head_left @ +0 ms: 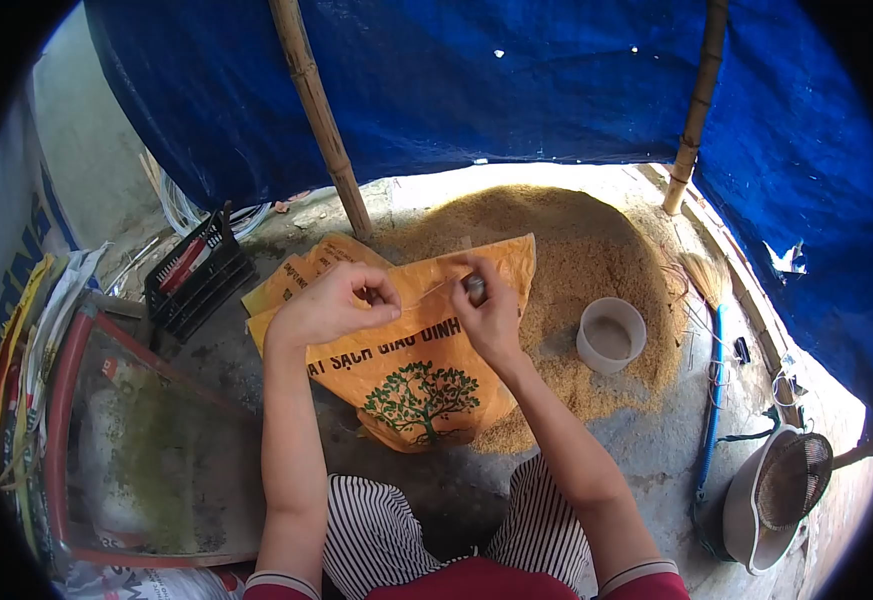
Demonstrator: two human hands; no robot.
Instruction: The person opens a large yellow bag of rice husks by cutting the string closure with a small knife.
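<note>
My left hand [341,303] pinches one end of a thin pale string [428,290] over an orange printed sack [416,350] that lies on the ground in front of me. My right hand [486,310] is closed on a small dark spool-like object [474,288] at the string's other end. The string runs taut between the two hands. The sack bears a green tree print and dark lettering. It rests against a heap of golden grain [576,260].
A white plastic cup [611,335] stands in the grain. Bamboo poles [321,115] [696,110] hold a blue tarp [516,80]. A black crate [196,275] lies at left, a red-framed panel [146,440] at lower left, a white basin with a sieve [776,490] and a blue hose [711,400] at right.
</note>
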